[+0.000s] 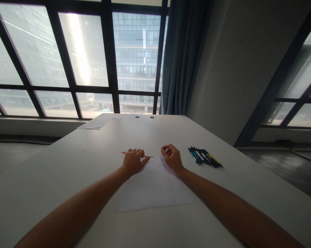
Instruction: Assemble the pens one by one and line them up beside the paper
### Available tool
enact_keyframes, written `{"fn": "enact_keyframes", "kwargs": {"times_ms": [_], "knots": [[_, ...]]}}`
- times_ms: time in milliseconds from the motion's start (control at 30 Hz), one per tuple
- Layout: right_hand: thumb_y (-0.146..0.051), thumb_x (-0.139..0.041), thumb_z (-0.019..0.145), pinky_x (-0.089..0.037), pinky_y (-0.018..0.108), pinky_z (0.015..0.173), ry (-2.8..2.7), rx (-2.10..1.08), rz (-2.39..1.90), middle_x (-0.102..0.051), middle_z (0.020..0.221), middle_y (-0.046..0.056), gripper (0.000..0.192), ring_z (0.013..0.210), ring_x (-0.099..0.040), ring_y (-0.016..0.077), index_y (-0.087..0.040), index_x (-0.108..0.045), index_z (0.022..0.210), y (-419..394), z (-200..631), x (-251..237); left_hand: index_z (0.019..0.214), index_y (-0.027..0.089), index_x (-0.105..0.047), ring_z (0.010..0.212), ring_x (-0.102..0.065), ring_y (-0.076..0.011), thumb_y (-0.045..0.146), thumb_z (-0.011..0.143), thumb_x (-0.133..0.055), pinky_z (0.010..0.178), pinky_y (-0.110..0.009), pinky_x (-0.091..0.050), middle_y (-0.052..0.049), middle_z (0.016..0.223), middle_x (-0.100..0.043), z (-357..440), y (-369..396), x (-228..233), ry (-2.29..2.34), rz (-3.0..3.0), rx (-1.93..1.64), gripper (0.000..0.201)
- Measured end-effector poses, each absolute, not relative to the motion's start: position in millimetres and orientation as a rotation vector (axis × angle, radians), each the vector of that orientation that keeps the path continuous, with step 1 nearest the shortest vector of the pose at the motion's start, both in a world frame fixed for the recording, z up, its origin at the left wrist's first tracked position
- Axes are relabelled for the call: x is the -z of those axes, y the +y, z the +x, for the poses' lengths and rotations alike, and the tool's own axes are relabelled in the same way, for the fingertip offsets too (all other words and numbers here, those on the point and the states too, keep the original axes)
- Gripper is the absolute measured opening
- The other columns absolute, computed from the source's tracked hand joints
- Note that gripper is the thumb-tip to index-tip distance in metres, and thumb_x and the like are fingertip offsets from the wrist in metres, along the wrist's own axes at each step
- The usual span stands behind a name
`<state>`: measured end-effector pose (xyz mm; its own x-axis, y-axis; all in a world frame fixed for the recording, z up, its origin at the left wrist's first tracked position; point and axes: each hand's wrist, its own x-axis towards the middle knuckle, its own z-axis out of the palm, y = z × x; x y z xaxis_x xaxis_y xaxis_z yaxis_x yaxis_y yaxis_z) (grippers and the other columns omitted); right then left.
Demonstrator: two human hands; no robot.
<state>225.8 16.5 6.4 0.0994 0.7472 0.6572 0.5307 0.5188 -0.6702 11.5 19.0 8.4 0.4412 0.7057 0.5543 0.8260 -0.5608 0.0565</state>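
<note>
Thin red pencil (145,156) sits pinched in our left hand (133,161), right hand (172,157) curled over something tiny, white paper sheet (152,186) could skid.

A matt, smooth white table (67,172) carries a thin paper sheet (152,187) and glossy plastic pens (204,157).

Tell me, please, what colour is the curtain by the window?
The curtain is dark blue-grey, in the head view.
</note>
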Motion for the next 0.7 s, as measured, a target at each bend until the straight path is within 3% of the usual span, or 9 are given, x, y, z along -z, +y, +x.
{"fn": "enact_keyframes", "kwargs": {"times_ms": [167,367,533,700], "knots": [[-0.031,-0.057,0.084,-0.045,0.024,0.055,-1.716,-0.205,-1.076,-0.065,0.077,0.004,0.014,0.059,-0.055,0.0125,-0.018,-0.064,0.081,12.2,221.7,-5.6,0.078,0.019,-0.061,0.076,-0.062,-0.0226,0.045,0.086,-0.056,0.073,-0.037,-0.038,-0.006,0.077,-0.068,11.7,13.7,-13.2,-1.238,-2.487,0.776,0.028],[-0.026,-0.056,0.089,-0.046,0.025,0.063,-1.993,-0.138,-0.864,-0.064,0.085,0.003,0.012,0.062,-0.055,0.0111,-0.02,-0.066,0.088,3.1,216.1,-5.7,0.073,0.019,-0.06,0.07,-0.062,-0.0193,0.044,0.091,-0.049,0.072,-0.035,-0.038,-0.005,0.071,-0.067,13.1,13.0,-13.6,-1.128,-2.537,0.849,0.033],[-0.026,-0.054,0.092,-0.046,0.025,0.064,-2.071,-0.151,-0.813,-0.065,0.085,0.004,0.014,0.065,-0.056,0.0118,-0.021,-0.067,0.092,2.1,215.8,-5.3,0.095,0.02,-0.063,0.066,-0.063,-0.0168,0.034,0.094,-0.045,0.072,-0.034,-0.038,-0.001,0.068,-0.069,12.8,14.6,-11.4,-0.97,-2.608,0.922,0.023],[-0.025,-0.056,0.09,-0.044,0.024,0.064,-2.045,-0.118,-0.836,-0.064,0.084,0.003,0.011,0.063,-0.055,0.0111,-0.02,-0.066,0.089,2.4,215.6,-5.3,0.091,0.02,-0.064,0.067,-0.064,-0.0157,0.029,0.095,-0.043,0.071,-0.033,-0.037,-0.002,0.071,-0.07,11.4,17.7,-8.4,-0.886,-2.622,0.904,0.022]]}}
